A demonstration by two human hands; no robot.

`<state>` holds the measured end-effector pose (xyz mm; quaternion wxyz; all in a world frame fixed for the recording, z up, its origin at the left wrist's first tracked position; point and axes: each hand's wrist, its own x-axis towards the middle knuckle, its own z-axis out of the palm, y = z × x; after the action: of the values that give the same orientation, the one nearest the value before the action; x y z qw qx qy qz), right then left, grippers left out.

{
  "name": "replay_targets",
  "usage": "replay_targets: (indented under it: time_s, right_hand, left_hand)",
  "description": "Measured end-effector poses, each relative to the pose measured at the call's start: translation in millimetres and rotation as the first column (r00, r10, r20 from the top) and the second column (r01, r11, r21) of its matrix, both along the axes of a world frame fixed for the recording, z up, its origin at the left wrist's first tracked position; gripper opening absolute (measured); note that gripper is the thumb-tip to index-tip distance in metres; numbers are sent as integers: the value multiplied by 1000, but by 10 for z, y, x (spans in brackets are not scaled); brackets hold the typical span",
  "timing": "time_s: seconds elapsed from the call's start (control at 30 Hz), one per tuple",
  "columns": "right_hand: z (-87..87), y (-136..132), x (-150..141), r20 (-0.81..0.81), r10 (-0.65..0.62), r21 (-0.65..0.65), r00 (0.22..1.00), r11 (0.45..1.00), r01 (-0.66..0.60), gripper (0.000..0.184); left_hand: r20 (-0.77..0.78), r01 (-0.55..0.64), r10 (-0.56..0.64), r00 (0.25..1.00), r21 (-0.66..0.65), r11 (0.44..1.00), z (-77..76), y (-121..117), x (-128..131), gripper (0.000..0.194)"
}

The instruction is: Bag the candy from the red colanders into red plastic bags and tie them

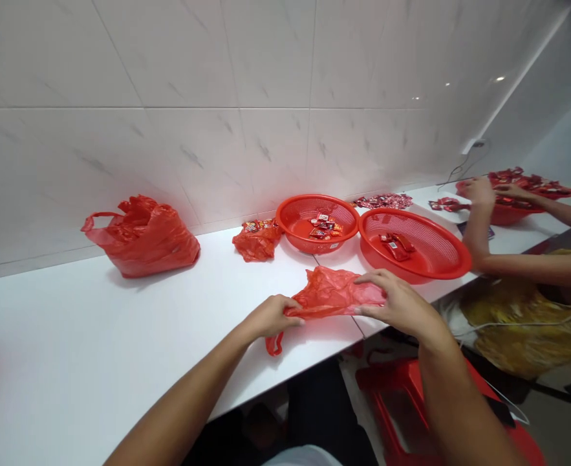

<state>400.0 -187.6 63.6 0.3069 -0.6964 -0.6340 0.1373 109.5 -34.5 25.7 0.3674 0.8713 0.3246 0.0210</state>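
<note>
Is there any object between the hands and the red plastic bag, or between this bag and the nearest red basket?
Nothing visible stands in the way. The left hand and right hand are directly on the red plastic bag, and only white counter lies between the bag and the nearest red mesh basket.
</note>
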Motion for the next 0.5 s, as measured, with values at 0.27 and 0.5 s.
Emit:
replay_targets:
  time_s: [0.27,0.5]
  right_hand:
    - [-104,199,-252,181,-112,-148,977,979,139,26]
    - [128,268,-405,174,8,-171,985,985,22,33]
  left_hand:
    - [364,-229,116,924,287,930,540,-476,52,25]
    - [43,-64,53,998,305,950,-168,-722,445,37]
